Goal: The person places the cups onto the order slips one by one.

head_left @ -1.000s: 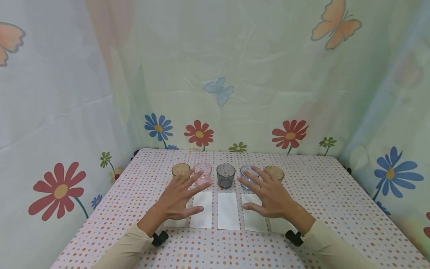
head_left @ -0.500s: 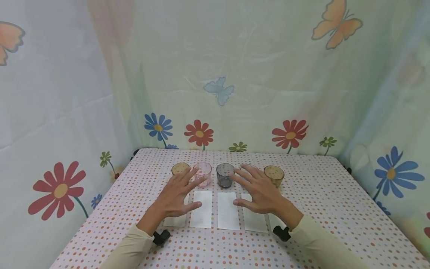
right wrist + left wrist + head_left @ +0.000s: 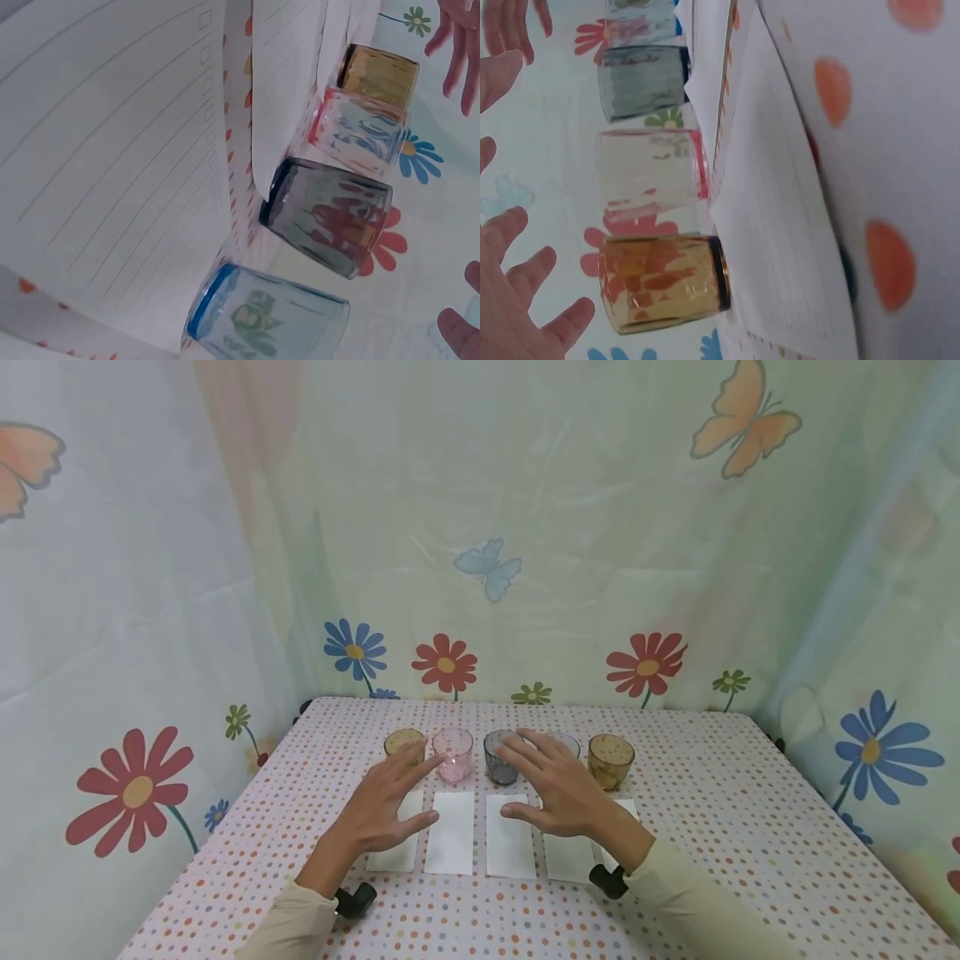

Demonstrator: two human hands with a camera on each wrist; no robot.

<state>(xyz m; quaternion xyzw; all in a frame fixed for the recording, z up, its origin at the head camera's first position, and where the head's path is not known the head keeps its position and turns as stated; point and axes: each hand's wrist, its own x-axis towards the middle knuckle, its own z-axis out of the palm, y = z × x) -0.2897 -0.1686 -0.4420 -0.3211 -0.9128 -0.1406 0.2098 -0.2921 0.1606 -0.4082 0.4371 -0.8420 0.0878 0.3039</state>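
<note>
Several tinted drinking glasses stand upright in a row. In the head view they run from an amber glass (image 3: 405, 739) through a pink glass (image 3: 453, 760), a grey glass (image 3: 498, 767) and a pale blue glass (image 3: 567, 744) to another amber glass (image 3: 611, 760). My left hand (image 3: 381, 806), fingers spread and holding nothing, hovers before the left amber glass and partly covers it. My right hand (image 3: 561, 792), also spread and holding nothing, hides most of the blue glass; its fingertips overlap the grey one. The left wrist view shows my left fingers (image 3: 529, 277) apart from the glasses.
Several white lined paper sheets (image 3: 450, 835) lie side by side on the dotted tablecloth (image 3: 712, 827), in front of the glasses. Behind the table hangs a curtain (image 3: 577, 568) printed with flowers and butterflies. Curtains also flank both sides.
My right hand has shifted left, from over the blue and right amber glasses toward the grey one, uncovering the right amber glass. My left hand has drifted slightly left. The glasses stay in place.
</note>
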